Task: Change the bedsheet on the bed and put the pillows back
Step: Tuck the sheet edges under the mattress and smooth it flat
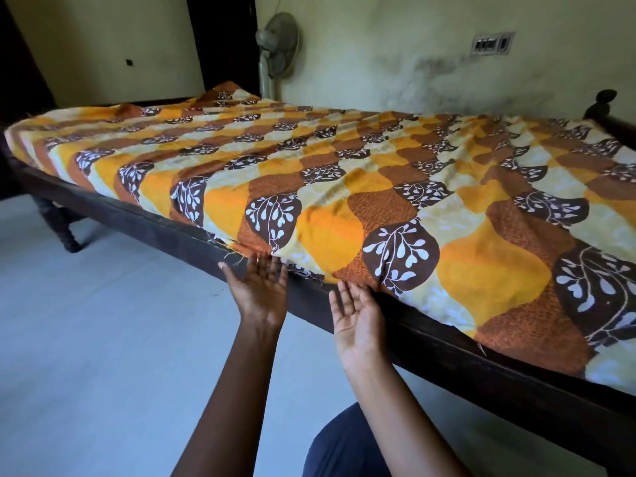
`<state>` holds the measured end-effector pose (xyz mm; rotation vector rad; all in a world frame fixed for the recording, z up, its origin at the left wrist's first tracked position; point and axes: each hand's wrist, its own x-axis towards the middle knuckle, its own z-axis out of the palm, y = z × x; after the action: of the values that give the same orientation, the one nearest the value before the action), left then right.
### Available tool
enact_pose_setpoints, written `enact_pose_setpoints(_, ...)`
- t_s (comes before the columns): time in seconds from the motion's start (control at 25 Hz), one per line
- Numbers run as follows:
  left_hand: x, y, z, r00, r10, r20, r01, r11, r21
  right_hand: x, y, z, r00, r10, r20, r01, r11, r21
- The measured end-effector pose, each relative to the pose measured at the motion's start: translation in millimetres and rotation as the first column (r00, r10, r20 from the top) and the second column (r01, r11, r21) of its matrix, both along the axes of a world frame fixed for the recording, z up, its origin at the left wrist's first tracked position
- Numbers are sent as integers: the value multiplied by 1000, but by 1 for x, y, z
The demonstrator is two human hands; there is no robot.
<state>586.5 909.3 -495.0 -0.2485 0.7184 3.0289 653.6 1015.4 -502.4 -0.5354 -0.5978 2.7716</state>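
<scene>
A single wide-angle view, worn on the person's head, looks forward and down from beside the long near side of the bed [155, 227], close to its edge. It faces across the bedsheet [344, 173] toward the wall [413, 46] behind, with the floor [103, 339] at lower left. Straight lines bow near the borders.

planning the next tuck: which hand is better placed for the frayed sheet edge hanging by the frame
Left. The left hand has its fingertips right at the frayed sheet edge; the right hand sits farther right along the bed.
</scene>
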Motion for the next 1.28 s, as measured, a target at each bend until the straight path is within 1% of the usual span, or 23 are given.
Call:
enact_pose_setpoints(0.16,-12,4,2,991,-130,42,131,991,-17,1,11,11,998,62,-33,-61,998,10)
enact_pose_setpoints(0.28,-16,19,6,978,-209,21,209,978,-1,4,18,15,993,112,-43,-110,992,61)
enact_pose_setpoints(0.44,-28,45,13,982,-168,82,163,985,64,2,24,19,993,116,-29,-114,992,60)
enact_pose_setpoints(0.56,-4,40,2,982,-106,157,115,992,-51,4,24,16,991,130,-16,-129,990,53)
enact_pose_setpoints(0.64,27,30,-8,972,-60,226,73,996,-50,8,23,12,991,131,5,-131,990,42)
enact_pose_setpoints(0.72,43,26,-12,973,-104,208,95,994,52,17,25,6,992,119,29,-121,991,62)
enact_pose_setpoints(0.8,44,32,-11,962,-202,182,184,977,111,28,30,3,997,69,29,-71,996,52)
enact_pose_setpoints(0.84,43,39,-10,953,-242,181,224,968,112,33,33,1,999,39,27,-40,998,44)
enact_pose_setpoints(0.92,43,56,-7,939,-297,174,290,955,65,43,37,0,1000,-1,20,0,999,49)
enact_pose_setpoints(1.0,37,75,-2,938,-306,164,303,952,40,47,40,1,1000,-7,21,6,997,76)
enact_pose_setpoints(1.12,19,93,14,940,-316,129,300,945,132,46,44,2,999,-14,41,10,996,86)
enact_pose_setpoints(1.16,18,94,15,942,-312,125,296,946,134,46,45,1,999,-16,41,12,997,82)
enact_pose_setpoints(1.24,27,81,11,940,-309,146,305,951,47,44,45,-2,999,-4,44,1,997,81)
enact_pose_setpoints(1.28,33,67,2,943,-284,175,292,956,-23,43,43,-6,999,16,49,-21,996,90)
